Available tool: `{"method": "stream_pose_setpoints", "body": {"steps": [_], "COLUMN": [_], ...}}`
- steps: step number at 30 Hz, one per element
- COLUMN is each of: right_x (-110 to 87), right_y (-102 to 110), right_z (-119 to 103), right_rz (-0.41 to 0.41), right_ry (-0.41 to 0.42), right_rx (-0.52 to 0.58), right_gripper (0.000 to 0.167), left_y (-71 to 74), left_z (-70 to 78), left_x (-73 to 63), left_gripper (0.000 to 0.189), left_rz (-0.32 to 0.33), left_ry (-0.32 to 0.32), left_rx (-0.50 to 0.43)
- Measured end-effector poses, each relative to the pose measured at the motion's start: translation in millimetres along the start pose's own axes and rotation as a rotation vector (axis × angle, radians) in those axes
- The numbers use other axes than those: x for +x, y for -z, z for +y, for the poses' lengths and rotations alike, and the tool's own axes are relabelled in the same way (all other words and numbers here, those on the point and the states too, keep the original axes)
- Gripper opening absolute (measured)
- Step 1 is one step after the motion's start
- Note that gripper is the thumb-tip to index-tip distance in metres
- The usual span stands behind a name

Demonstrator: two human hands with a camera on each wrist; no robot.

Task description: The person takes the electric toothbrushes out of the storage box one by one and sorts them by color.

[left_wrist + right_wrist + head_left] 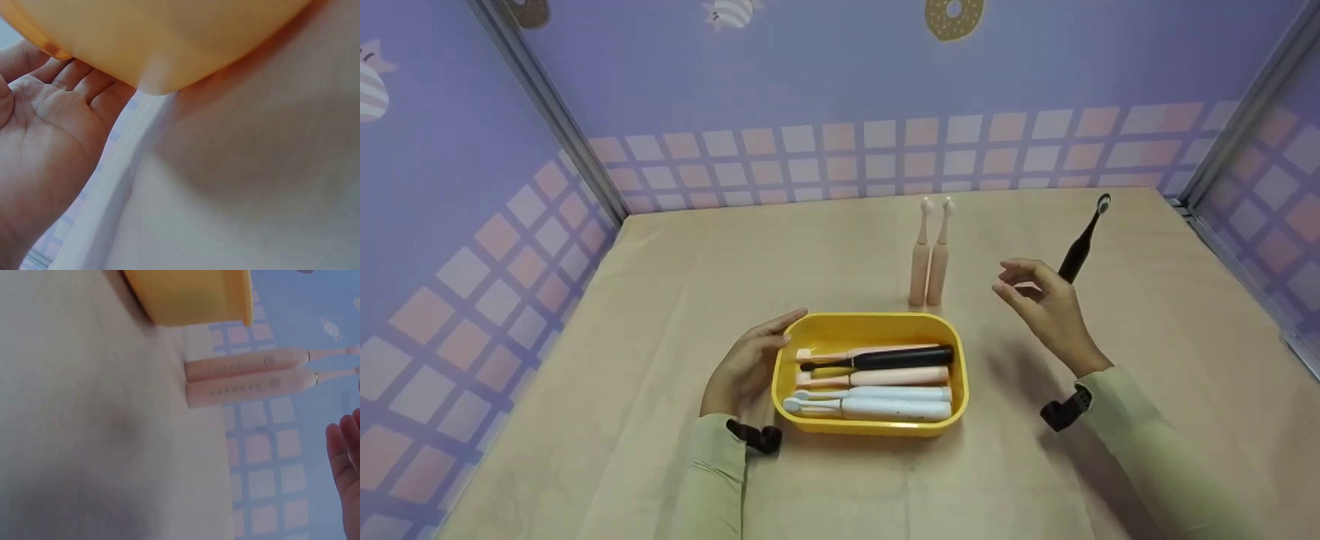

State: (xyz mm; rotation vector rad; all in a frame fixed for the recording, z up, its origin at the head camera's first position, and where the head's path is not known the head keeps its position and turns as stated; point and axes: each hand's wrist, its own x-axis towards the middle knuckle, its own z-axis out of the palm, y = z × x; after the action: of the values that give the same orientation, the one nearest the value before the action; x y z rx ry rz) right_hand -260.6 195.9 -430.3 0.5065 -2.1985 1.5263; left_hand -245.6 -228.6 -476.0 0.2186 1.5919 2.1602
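Note:
A yellow bin holds several electric toothbrushes lying flat, among them a black toothbrush, a pink toothbrush and a white toothbrush. My left hand rests against the bin's left wall, its straight fingers along the outside. To the bin's right, my right hand hovers with nothing between its loosely bent fingers. Just behind it stands another black toothbrush, whose lower end the hand hides. Two pink toothbrushes stand upright side by side behind the bin.
A pale cloth covers the table. Purple patterned panels close off the back and both sides, with metal posts at the corners. Dark wrist cameras sit on both wrists.

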Motion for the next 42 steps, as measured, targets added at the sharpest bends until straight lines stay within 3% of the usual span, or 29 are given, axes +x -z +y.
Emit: {"method": "stream_pose_setpoints", "body": {"steps": [23, 34, 42], "right_x": [13.8, 19.2, 22.3], "right_y": [-34, -48, -58], "right_z": [-48, -61, -68], "right_rz": [-0.339, -0.549, -0.654], "right_ry": [0.115, 0.149, 0.158], "right_rx": [-0.01, -0.074, -0.126], "right_gripper": [0.03, 0.033, 0.031], "left_y": [-2.2, -0.3, -0.8], "left_z": [0.5, 0.4, 0.8], "left_x": [-1.6, -2.9, -2.6], "left_gripper": [0.052, 0.053, 0.053], "left_rz": [0.009, -0.024, -0.023], "left_ry": [-0.006, -0.016, -0.013], "left_rx": [-0.001, 0.027, 0.025]}}
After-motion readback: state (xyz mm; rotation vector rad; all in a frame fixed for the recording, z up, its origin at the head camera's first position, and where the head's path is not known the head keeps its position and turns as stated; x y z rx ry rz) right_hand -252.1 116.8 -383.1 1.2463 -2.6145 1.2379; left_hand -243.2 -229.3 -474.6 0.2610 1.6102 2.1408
